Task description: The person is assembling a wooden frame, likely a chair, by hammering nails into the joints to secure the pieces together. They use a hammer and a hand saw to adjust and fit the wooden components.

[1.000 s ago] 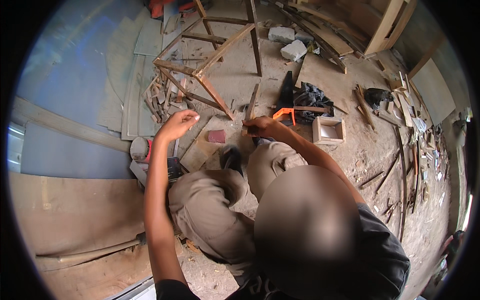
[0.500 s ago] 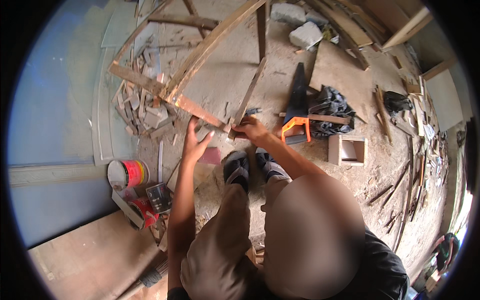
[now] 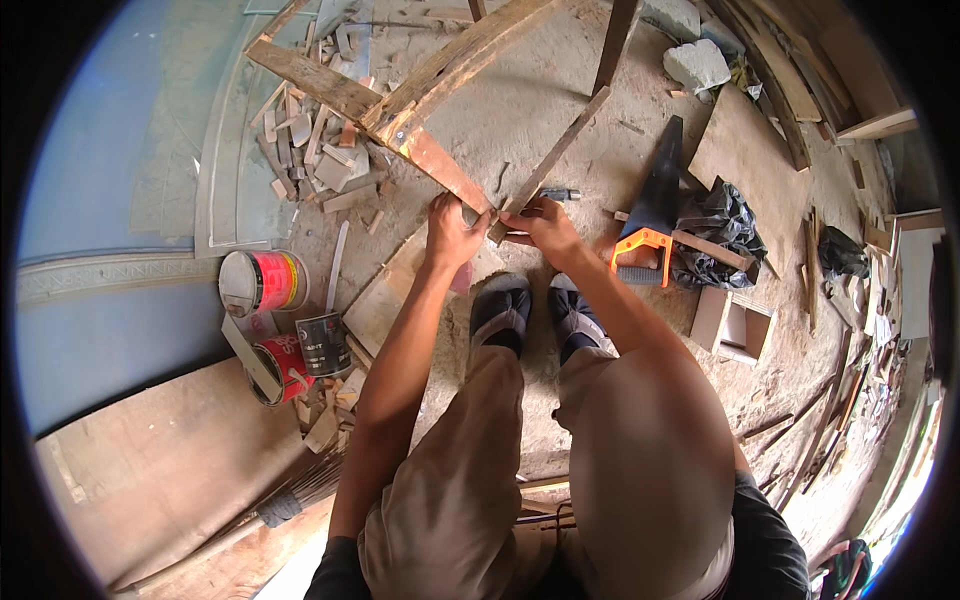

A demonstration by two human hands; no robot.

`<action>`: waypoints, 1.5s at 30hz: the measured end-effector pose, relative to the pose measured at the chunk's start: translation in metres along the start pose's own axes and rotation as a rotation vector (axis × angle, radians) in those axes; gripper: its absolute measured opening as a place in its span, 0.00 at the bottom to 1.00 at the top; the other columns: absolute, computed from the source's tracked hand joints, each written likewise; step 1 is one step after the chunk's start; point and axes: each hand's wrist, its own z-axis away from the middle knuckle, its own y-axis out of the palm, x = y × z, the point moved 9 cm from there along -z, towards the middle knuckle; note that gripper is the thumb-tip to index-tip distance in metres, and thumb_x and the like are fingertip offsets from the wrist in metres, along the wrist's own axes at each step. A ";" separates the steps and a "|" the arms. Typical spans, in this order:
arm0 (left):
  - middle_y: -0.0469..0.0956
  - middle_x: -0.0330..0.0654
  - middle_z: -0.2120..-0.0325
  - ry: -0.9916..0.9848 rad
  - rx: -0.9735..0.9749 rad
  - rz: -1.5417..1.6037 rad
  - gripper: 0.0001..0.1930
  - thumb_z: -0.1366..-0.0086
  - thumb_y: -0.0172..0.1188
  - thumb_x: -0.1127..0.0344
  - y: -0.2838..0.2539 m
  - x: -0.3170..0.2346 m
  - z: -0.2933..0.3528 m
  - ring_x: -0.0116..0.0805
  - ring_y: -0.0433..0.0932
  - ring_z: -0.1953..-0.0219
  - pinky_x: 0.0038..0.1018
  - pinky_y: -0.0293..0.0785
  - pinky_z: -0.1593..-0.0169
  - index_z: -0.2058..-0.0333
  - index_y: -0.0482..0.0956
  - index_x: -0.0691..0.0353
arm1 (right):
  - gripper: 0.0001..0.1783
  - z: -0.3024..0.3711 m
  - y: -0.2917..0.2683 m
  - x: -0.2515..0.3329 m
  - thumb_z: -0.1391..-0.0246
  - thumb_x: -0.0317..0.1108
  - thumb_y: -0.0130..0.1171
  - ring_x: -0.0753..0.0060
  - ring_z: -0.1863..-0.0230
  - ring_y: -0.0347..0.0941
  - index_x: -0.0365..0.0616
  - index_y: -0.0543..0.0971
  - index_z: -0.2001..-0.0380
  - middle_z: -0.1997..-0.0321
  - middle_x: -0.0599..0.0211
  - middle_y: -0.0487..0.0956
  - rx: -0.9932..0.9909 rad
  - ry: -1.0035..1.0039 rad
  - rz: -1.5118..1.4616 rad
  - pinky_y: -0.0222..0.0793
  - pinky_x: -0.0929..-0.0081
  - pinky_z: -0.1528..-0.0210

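A rough wooden frame (image 3: 440, 75) stands in front of me, two of its rails meeting at a corner near my hands. The fingers of my left hand (image 3: 455, 232) are closed round the near end of the reddish-brown rail (image 3: 440, 165). My right hand (image 3: 545, 230) pinches the near end of a thin wooden slat (image 3: 560, 146), which slants away to the far right. Both ends come together between my fingertips; whether they are joined there is hidden.
An orange-handled handsaw (image 3: 645, 245) lies right of my hands by black plastic bags (image 3: 725, 225) and a small wooden box (image 3: 733, 326). Wood offcuts (image 3: 335, 165) are heaped at the far left. Paint cans (image 3: 265, 282) stand nearer left, and concrete chunks (image 3: 697, 66) lie far right.
My left hand, spread under the rail before, has moved to its end and closed on it. My right hand stays at the slat. The whole view has shifted, with the frame further right and up.
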 end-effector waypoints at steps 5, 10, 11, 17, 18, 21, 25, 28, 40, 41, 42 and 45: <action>0.78 0.50 0.59 -0.072 0.005 0.006 0.16 0.47 0.65 0.73 0.003 0.008 0.006 0.51 0.75 0.52 0.39 0.69 0.48 0.59 0.74 0.65 | 0.19 0.002 0.003 0.001 0.49 0.29 0.65 0.62 0.57 0.78 0.30 0.73 0.57 0.57 0.55 0.78 -0.087 0.018 0.008 0.81 0.65 0.57; 0.76 0.48 0.55 -0.142 0.078 0.155 0.19 0.43 0.63 0.72 0.008 0.013 0.011 0.48 0.74 0.50 0.38 0.67 0.45 0.53 0.70 0.64 | 0.21 -0.002 0.000 -0.005 0.47 0.31 0.65 0.61 0.57 0.78 0.29 0.72 0.55 0.57 0.54 0.78 -0.088 0.014 0.021 0.82 0.67 0.60; 0.76 0.48 0.55 -0.176 0.094 0.188 0.20 0.42 0.63 0.72 0.009 0.014 0.013 0.48 0.73 0.49 0.38 0.66 0.44 0.52 0.69 0.64 | 0.22 -0.002 0.002 -0.007 0.45 0.33 0.63 0.61 0.54 0.77 0.25 0.70 0.55 0.55 0.52 0.77 -0.068 0.020 0.050 0.80 0.63 0.54; 0.70 0.53 0.49 -0.112 0.055 0.221 0.28 0.44 0.68 0.62 -0.002 0.002 0.019 0.45 0.69 0.45 0.38 0.65 0.43 0.49 0.66 0.66 | 0.24 -0.007 -0.007 -0.004 0.46 0.32 0.64 0.59 0.57 0.78 0.22 0.69 0.55 0.56 0.49 0.76 -0.130 -0.077 -0.007 0.82 0.65 0.58; 0.71 0.53 0.52 -0.137 -0.043 0.184 0.30 0.45 0.70 0.62 -0.007 0.002 0.026 0.46 0.71 0.49 0.38 0.68 0.46 0.50 0.65 0.67 | 0.25 -0.006 -0.005 -0.002 0.46 0.32 0.64 0.59 0.57 0.78 0.21 0.69 0.55 0.56 0.49 0.76 -0.130 -0.092 -0.016 0.82 0.65 0.58; 0.72 0.50 0.61 -0.349 -0.194 0.198 0.33 0.49 0.74 0.61 -0.007 0.008 0.053 0.42 0.73 0.59 0.35 0.74 0.55 0.51 0.65 0.68 | 0.24 -0.007 -0.002 -0.003 0.45 0.34 0.65 0.61 0.54 0.77 0.26 0.69 0.54 0.56 0.54 0.76 -0.078 -0.033 0.020 0.79 0.64 0.53; 0.77 0.41 0.64 -0.566 -0.098 0.710 0.25 0.42 0.68 0.67 0.031 0.002 0.075 0.25 0.77 0.64 0.21 0.77 0.68 0.50 0.66 0.68 | 0.25 -0.008 -0.005 0.001 0.47 0.40 0.67 0.69 0.59 0.76 0.28 0.73 0.57 0.61 0.59 0.79 -0.084 -0.028 0.221 0.75 0.70 0.57; 0.80 0.41 0.66 -0.788 -0.064 0.990 0.21 0.38 0.66 0.65 0.055 0.007 0.073 0.26 0.80 0.65 0.22 0.78 0.68 0.51 0.70 0.67 | 0.27 -0.014 -0.026 -0.001 0.48 0.45 0.68 0.73 0.60 0.75 0.29 0.75 0.58 0.62 0.61 0.80 -0.101 -0.041 0.367 0.70 0.73 0.57; 0.79 0.41 0.68 -1.064 -0.097 1.092 0.10 0.34 0.60 0.63 0.055 -0.011 0.093 0.30 0.80 0.65 0.28 0.81 0.63 0.61 0.79 0.64 | 0.38 -0.068 -0.169 0.168 0.54 0.49 0.72 0.71 0.63 0.72 0.38 0.65 0.50 0.63 0.59 0.74 -0.517 -0.355 0.848 0.73 0.65 0.50; 0.79 0.41 0.67 -1.064 -0.066 1.108 0.11 0.34 0.60 0.62 0.059 -0.012 0.095 0.31 0.79 0.64 0.29 0.80 0.62 0.61 0.78 0.64 | 0.47 -0.087 -0.191 0.189 0.58 0.51 0.74 0.61 0.55 0.72 0.36 0.60 0.45 0.55 0.50 0.73 -0.552 -0.421 0.869 0.72 0.65 0.48; 0.78 0.41 0.66 -1.061 -0.036 1.121 0.11 0.34 0.60 0.61 0.061 -0.014 0.098 0.32 0.79 0.63 0.30 0.80 0.61 0.61 0.78 0.64 | 0.57 -0.106 -0.211 0.210 0.63 0.53 0.77 0.51 0.46 0.72 0.35 0.55 0.39 0.48 0.40 0.72 -0.583 -0.487 0.891 0.71 0.64 0.45; 0.78 0.41 0.66 -1.088 -0.047 1.145 0.10 0.34 0.60 0.62 0.058 -0.013 0.106 0.32 0.79 0.62 0.32 0.79 0.60 0.61 0.78 0.63 | 0.57 -0.142 -0.189 0.240 0.62 0.56 0.75 0.48 0.38 0.65 0.34 0.57 0.38 0.42 0.36 0.68 -0.431 -0.576 0.951 0.65 0.62 0.40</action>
